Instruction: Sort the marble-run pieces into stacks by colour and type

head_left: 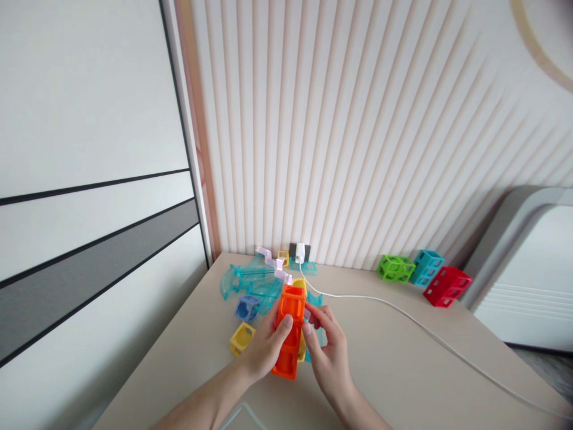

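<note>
An orange block piece (290, 334) with square openings stands upright between my hands. My left hand (264, 346) grips it from the left, with the thumb across its front. My right hand (329, 349) is closed at its right side, thumb and fingers pinched near a small pale purple part, mostly hidden. Behind the orange piece show yellow blocks and clear teal pieces. A yellow cube (242, 338) and a blue cube (246, 307) lie left of my left hand. Beyond them are clear teal pieces (250, 280) and a pale purple zigzag piece (279, 269).
Along the wall at the right stand a green block (396, 268), a teal block (427, 267) and a red block (446, 286). A white charger (300, 252) sits at the wall, its cable (389, 303) crossing the table (380, 364) rightward.
</note>
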`<state>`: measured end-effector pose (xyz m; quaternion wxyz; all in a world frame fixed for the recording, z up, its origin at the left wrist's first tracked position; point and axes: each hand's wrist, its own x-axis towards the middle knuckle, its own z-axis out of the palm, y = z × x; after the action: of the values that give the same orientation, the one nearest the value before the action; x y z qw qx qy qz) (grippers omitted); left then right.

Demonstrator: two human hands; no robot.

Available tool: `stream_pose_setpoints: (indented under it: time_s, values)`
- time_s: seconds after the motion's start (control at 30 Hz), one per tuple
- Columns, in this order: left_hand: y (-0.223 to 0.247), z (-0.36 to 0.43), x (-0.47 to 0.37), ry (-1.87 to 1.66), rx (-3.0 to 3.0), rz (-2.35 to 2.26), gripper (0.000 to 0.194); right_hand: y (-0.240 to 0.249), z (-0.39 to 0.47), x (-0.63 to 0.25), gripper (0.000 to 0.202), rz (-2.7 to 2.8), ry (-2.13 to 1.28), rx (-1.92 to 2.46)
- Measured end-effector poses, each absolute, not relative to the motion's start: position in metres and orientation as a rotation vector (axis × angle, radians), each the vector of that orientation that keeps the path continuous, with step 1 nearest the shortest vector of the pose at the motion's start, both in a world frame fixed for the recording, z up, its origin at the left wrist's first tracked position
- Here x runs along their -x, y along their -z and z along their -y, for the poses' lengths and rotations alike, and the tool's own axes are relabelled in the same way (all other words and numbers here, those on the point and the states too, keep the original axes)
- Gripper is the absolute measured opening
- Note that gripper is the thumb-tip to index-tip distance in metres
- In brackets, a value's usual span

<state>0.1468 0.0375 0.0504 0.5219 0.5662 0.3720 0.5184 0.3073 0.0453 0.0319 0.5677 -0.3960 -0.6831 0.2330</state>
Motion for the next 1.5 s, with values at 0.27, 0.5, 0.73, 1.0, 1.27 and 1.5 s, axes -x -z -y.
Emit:
stream_pose_setpoints:
  time_s: [0.27, 0.5, 0.73, 1.0, 1.27, 1.5]
  values:
    - [-0.051, -0.038, -0.146, -1.211, -1.45, -0.876, 0.051, -0.038, -0.045, -0.307, 0.025, 1.574, -0.566, 0.957]
    - [-0.056, -0.038, -0.147, -1.257, -1.478, -0.852, 0.049, -0.044, -0.046, -0.307, 0.025, 1.487, -0.622, 0.978]
    - [-0.05, -0.043, -0.147, -1.342, -1.502, -0.968, 0.048, -0.042, -0.048, -0.308, 0.028, 1.545, -0.583, 0.997]
    - [-0.051, -0.041, -0.148, -1.363, -1.491, -1.007, 0.044, -0.041, -0.048, -0.307, 0.026, 1.539, -0.576, 0.987]
    - [-0.052, -0.04, -0.147, -1.325, -1.49, -0.982, 0.044, -0.044, -0.044, -0.307, 0.024, 1.557, -0.519, 0.971]
    - [-0.055, -0.038, -0.145, -1.303, -1.532, -0.994, 0.048, -0.047, -0.044, -0.308, 0.024, 1.573, -0.522, 0.952]
